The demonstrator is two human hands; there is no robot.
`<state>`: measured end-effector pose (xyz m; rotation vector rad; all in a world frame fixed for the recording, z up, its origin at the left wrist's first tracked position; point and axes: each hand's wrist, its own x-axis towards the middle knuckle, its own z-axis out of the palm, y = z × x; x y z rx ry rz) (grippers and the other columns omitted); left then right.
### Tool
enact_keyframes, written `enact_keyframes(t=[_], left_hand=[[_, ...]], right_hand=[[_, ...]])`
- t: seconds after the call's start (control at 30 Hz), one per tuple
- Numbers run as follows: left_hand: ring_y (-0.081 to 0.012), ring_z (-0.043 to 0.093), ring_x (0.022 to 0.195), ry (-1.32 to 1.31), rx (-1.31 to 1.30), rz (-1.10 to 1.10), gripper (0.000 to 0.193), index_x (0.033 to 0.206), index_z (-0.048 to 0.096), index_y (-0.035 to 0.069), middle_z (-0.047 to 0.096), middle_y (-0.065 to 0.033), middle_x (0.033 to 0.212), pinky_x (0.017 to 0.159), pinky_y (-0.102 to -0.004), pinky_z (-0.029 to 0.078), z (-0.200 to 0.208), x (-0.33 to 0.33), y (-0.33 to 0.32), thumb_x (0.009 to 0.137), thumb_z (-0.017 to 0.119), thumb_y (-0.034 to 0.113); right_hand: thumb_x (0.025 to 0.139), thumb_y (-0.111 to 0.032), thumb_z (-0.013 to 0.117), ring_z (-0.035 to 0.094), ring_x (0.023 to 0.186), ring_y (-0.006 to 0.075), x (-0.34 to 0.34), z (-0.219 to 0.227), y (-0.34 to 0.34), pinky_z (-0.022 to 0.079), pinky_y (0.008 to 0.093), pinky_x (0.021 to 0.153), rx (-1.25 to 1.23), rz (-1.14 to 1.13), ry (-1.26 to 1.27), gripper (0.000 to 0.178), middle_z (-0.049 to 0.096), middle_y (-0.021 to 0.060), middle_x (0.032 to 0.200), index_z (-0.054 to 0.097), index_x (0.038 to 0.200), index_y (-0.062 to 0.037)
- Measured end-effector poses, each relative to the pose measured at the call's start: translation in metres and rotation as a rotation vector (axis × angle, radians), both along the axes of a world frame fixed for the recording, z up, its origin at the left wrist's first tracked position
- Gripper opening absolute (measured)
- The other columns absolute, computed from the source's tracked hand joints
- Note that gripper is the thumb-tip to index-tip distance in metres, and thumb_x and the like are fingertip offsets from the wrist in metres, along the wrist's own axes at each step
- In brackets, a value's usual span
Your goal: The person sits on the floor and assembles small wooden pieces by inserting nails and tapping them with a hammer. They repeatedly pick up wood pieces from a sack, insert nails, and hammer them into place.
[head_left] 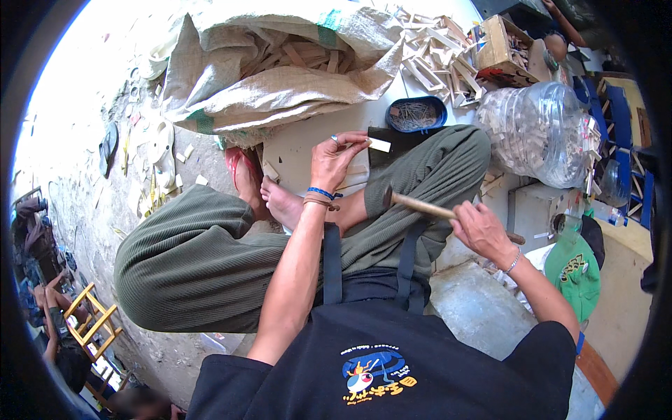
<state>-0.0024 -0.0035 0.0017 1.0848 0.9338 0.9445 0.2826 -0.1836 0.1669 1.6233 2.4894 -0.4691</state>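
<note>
Raised above my crossed legs, my left hand point(336, 162) pinches a small pale wooden piece point(379, 145) between its fingertips. Below that piece is a dark flat surface point(381, 162), partly covered by my knee. My right hand point(483, 231) grips a hammer point(423, 206) by its wooden handle. The hammer's head points left, over my trouser leg and apart from the wooden piece. Just beyond my knee sits a blue oval container point(416, 114) of thin nails.
A big woven sack point(280, 98) of wood scraps lies ahead. Small wooden frames point(441, 56) are heaped far right, beside a wooden box point(500, 49). A large clear plastic bottle point(535, 126) full of pieces and a green cap point(572, 269) are at right. People sit at far left.
</note>
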Motion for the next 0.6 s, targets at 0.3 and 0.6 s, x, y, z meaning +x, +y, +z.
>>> enact_keyframes(t=[0.3, 0.6], left_hand=[[-0.0162, 0.071, 0.107, 0.024, -0.004, -0.021, 0.015, 0.108, 0.079, 0.0, 0.077, -0.0119, 0.116, 0.096, -0.0294, 0.059, 0.003, -0.001, -0.001, 0.093, 0.077, 0.0], [-0.0148, 0.074, 0.102, -0.015, -0.044, 0.018, 0.014, 0.103, 0.081, 0.004, 0.081, -0.0077, 0.109, 0.089, -0.028, 0.059, 0.0, 0.002, -0.001, 0.089, 0.082, 0.005]], right_hand=[[0.102, -0.013, 0.065, 0.068, 0.072, 0.0385, -0.062, -0.035, 0.032, 0.054, 0.0473, 0.059, 0.31, -0.42, 0.488, 0.049, 0.068, 0.0152, 0.092, 0.051, 0.15, -0.0111], [0.099, -0.005, 0.066, 0.061, 0.064, 0.0339, -0.066, -0.045, 0.024, 0.049, 0.0464, 0.057, 0.196, -0.368, 0.25, 0.069, 0.059, 0.0128, 0.086, 0.043, 0.162, -0.0226]])
